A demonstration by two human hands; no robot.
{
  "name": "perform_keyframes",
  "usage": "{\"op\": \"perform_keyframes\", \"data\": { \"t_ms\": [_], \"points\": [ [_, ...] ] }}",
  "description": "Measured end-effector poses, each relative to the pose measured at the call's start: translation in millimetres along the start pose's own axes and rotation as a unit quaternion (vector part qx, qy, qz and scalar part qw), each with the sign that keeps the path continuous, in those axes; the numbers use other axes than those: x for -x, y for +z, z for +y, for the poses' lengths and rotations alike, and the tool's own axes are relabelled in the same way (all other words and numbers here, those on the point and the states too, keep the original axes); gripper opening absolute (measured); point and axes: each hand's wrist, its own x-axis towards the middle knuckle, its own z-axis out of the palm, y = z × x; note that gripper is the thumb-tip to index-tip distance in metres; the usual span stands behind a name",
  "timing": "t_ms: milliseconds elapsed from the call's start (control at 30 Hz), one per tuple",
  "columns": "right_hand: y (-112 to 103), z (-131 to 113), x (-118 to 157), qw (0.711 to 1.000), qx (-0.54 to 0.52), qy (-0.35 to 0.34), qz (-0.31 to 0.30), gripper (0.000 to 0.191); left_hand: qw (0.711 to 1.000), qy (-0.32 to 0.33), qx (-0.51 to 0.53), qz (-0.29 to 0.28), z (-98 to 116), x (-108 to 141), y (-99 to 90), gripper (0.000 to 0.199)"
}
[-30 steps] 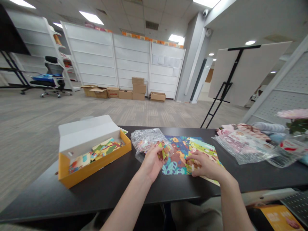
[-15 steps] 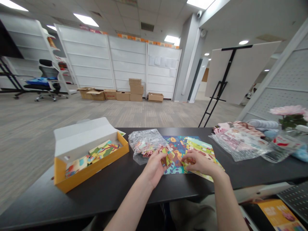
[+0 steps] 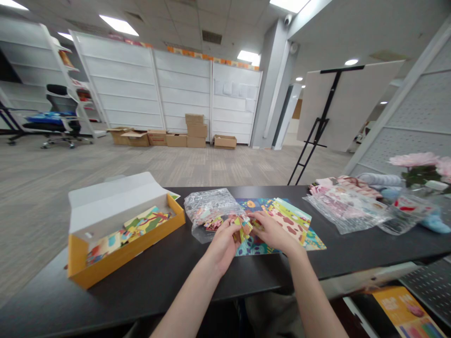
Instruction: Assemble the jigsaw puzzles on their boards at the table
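Note:
My left hand [image 3: 225,241] is closed round several small colourful puzzle pieces [image 3: 243,228], above the near left part of a blue illustrated sheet [image 3: 260,249]. Right beside it, my right hand [image 3: 269,230] has its fingers curled at the pieces; what its fingertips hold is hidden. A green sheet with brown patches [image 3: 291,223] lies on the blue one, partly behind my right hand. Left of my hands, a clear plastic bag [image 3: 207,206] contains more pieces. Further left stands an open yellow box [image 3: 134,249] with a white lid and illustrated pieces inside.
On the black table [image 3: 158,286], a clear plastic package [image 3: 348,209], folded cloths [image 3: 378,180] and a clear bottle [image 3: 410,211] lie at the right, near pink flowers [image 3: 416,159]. Another yellow box [image 3: 405,310] sits below the table edge at the lower right.
My right hand has moved left from the green sheet to my left hand, uncovering more of that sheet. The view has shifted slightly.

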Motion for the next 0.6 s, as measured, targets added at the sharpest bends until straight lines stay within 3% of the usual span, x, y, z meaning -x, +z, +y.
{"op": "perform_keyframes", "data": {
  "t_ms": [33, 100, 200, 233, 300, 433, 600],
  "points": [
    [-6, 9, 1, 1.0, -0.018, -0.006, 0.01, 0.036, 1.0, -0.003, -0.001, 0.003, 0, 0, 0.5, 0.029],
    [-23, 37, 7, 0.997, -0.001, 0.047, 0.068, 0.039, 1.0, -0.009, -0.004, 0.008, 1, 2, 1.9, 0.028],
    [-53, 89, 19, 0.964, 0.12, 0.197, 0.136, 0.036, 1.0, -0.013, -0.013, 0.016, 4, 5, 3.7, 0.025],
    [-60, 104, 23, 0.946, 0.154, 0.251, 0.133, 0.037, 1.0, -0.013, -0.016, 0.017, 5, 6, 4.0, 0.024],
    [-71, 128, 30, 0.933, 0.168, 0.289, 0.135, 0.04, 0.999, -0.014, -0.021, 0.021, 6, 7, 4.1, 0.022],
    [-75, 146, 34, 0.925, 0.18, 0.311, 0.121, 0.05, 0.999, -0.017, -0.024, 0.025, 5, 6, 3.7, 0.022],
    [-73, 144, 37, 0.911, 0.213, 0.343, 0.082, 0.069, 0.999, -0.014, -0.011, 0.028, 5, 5, 4.3, 0.021]
  ]
}}
